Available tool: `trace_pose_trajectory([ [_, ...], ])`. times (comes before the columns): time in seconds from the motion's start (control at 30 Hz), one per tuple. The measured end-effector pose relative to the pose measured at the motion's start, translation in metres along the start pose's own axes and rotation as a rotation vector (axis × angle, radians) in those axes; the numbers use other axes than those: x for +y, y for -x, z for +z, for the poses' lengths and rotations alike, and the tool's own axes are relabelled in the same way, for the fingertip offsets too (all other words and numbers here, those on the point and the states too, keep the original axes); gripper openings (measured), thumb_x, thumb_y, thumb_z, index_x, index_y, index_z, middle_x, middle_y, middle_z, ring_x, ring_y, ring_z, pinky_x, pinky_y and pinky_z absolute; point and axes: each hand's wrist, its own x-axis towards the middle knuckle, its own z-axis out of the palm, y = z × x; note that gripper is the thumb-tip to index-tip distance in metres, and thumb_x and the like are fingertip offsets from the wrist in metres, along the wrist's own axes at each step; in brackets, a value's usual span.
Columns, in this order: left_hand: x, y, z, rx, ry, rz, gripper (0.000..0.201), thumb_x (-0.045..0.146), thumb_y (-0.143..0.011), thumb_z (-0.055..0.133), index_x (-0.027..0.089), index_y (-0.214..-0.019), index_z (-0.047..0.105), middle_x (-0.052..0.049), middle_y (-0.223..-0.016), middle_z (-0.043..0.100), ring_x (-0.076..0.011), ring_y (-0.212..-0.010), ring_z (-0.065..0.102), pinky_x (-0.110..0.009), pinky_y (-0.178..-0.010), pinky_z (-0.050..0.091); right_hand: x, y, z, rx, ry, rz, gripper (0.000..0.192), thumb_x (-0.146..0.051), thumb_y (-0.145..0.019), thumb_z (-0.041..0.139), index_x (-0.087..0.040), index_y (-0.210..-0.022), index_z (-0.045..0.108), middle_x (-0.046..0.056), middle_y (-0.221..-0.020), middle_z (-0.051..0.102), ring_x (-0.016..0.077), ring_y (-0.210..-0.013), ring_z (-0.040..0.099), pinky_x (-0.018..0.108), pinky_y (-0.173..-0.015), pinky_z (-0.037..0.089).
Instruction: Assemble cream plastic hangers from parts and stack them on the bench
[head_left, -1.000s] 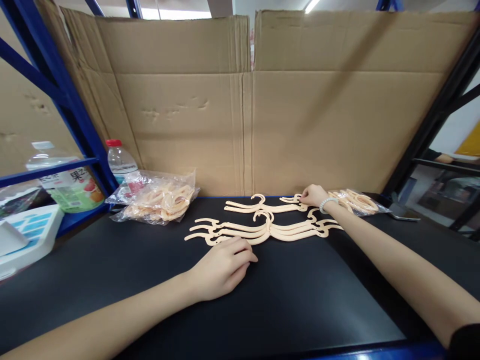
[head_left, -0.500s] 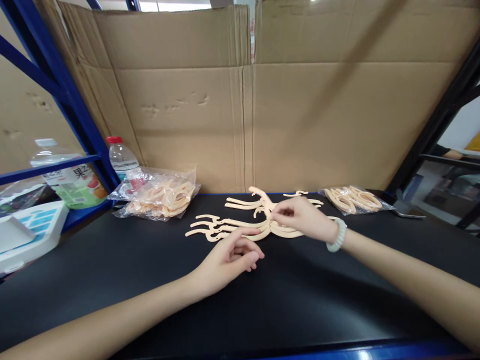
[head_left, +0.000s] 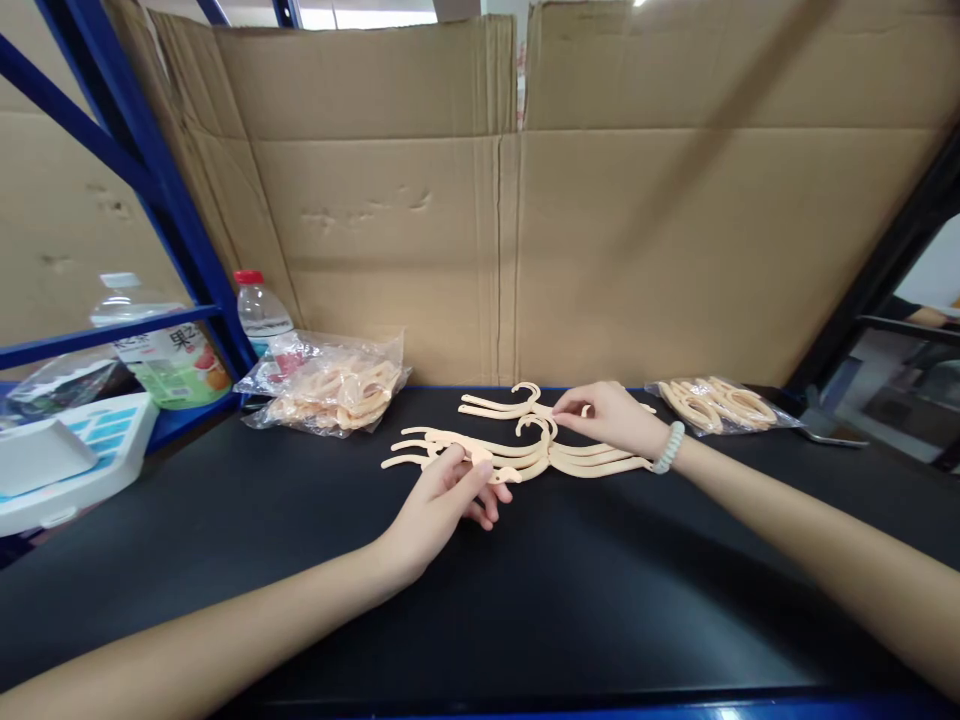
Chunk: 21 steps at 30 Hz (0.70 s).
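I see the left hand [head_left: 442, 500] resting at the near left end of a stack of hangers [head_left: 525, 460] that lies flat on the black table [head_left: 525, 600]. Its fingers [head_left: 480, 480] are curled, with the tips touching the left arms of the stack; I cannot tell whether they actually pinch a hanger or only press on it. The right hand [head_left: 611, 418] sits at the far right side of the same stack, palm down, thumb and forefinger drawn close together near the hook of the topmost hanger. Whether that pinch has closed on the plastic I cannot tell (the fingers cover the contact point). A pale bead bracelet [head_left: 667, 447] circles the right wrist.

A single hanger [head_left: 504, 405] lies just behind the stack, near the cardboard wall [head_left: 495, 220], apart from both hands.

A clear bag of hangers [head_left: 337, 388] sits to the left at the back edge of the table, well apart from the left hand. A smaller bag of hangers [head_left: 720, 403] lies to the right, just beyond the right wrist. A water bottle [head_left: 260, 310] with a red cap stands upright behind the left bag, beside the blue rack post [head_left: 150, 180]. A juice bottle [head_left: 165, 345] and a white tray [head_left: 75, 460] are further left.
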Motion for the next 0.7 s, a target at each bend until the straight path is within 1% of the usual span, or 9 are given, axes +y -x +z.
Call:
trace_pose_trajectory([
  [0.03,0.000,-0.001,-0.001,0.006,0.008,-0.008,0.028,0.039,-0.088,0.058,0.017,-0.079,0.044,-0.004,-0.077,0.067,-0.0099,-0.058,0.058,-0.021,-0.054,0.049,0.014,-0.004,0.002,0.010,0.051,0.007,0.013,-0.022,-0.082,0.059,-0.018,-0.084,0.071,0.004,-0.083,0.071,0.0180,-0.076,0.062,0.028,-0.071,0.045],
  [0.1,0.001,-0.002,-0.003,0.011,0.022,-0.018,0.026,0.038,-0.088,0.057,0.017,-0.081,0.044,-0.005,-0.080,0.069,-0.0102,-0.061,0.059,-0.022,-0.055,0.049,0.038,-0.008,0.007,0.012,0.112,0.012,0.014,-0.014,-0.078,0.059,-0.017,-0.085,0.070,0.006,-0.087,0.071,0.0224,-0.084,0.062,0.034,-0.079,0.044],
  [0.17,0.003,-0.002,-0.006,0.026,0.028,-0.022,0.024,0.037,-0.088,0.057,0.017,-0.083,0.045,-0.005,-0.081,0.069,-0.0102,-0.061,0.059,-0.021,-0.056,0.049,0.056,-0.008,0.015,0.011,0.138,0.015,0.013,-0.014,-0.077,0.060,-0.016,-0.086,0.070,0.008,-0.087,0.070,0.0247,-0.085,0.060,0.037,-0.080,0.044],
  [0.27,0.007,-0.003,-0.010,0.070,0.022,-0.024,0.023,0.036,-0.087,0.058,0.016,-0.085,0.049,-0.004,-0.077,0.066,-0.0092,-0.060,0.057,-0.020,-0.056,0.048,0.071,-0.008,0.025,0.008,0.151,0.011,0.009,-0.018,-0.077,0.062,-0.017,-0.083,0.069,0.008,-0.083,0.068,0.0239,-0.081,0.059,0.037,-0.077,0.044],
  [0.37,0.009,-0.004,-0.013,0.097,0.030,-0.029,0.023,0.037,-0.086,0.059,0.015,-0.088,0.051,-0.002,-0.076,0.064,-0.0086,-0.060,0.056,-0.020,-0.056,0.047,0.077,-0.010,0.030,0.011,0.143,0.007,0.005,-0.020,-0.078,0.061,-0.018,-0.076,0.066,0.005,-0.077,0.066,0.0222,-0.078,0.058,0.035,-0.074,0.044],
  [0.5,0.010,-0.006,-0.017,0.100,0.032,-0.023,0.027,0.039,-0.084,0.063,0.015,-0.081,0.050,-0.001,-0.075,0.061,-0.0085,-0.062,0.055,-0.020,-0.056,0.047,0.078,-0.014,0.029,0.037,0.113,0.009,0.007,-0.021,-0.077,0.062,-0.019,-0.071,0.062,0.004,-0.077,0.066,0.0219,-0.080,0.058,0.034,-0.075,0.044],
  [0.6,0.010,-0.008,-0.020,0.101,0.051,-0.015,0.031,0.041,-0.081,0.066,0.015,-0.078,0.049,0.000,-0.074,0.061,-0.0080,-0.062,0.055,-0.019,-0.057,0.047,0.076,-0.014,0.023,0.080,0.070,0.027,0.007,-0.022,-0.078,0.060,-0.020,-0.072,0.058,0.003,-0.075,0.066,0.0210,-0.077,0.060,0.033,-0.073,0.045],
  [0.7,0.011,-0.010,-0.025,0.128,0.061,0.007,0.034,0.040,-0.076,0.073,0.015,-0.078,0.050,0.000,-0.072,0.062,-0.0080,-0.062,0.055,-0.018,-0.057,0.046,0.069,-0.009,0.010,0.140,0.010,0.048,0.005,-0.023,-0.080,0.056,-0.020,-0.077,0.055,0.002,-0.074,0.065,0.0185,-0.070,0.062,0.030,-0.067,0.048],
])
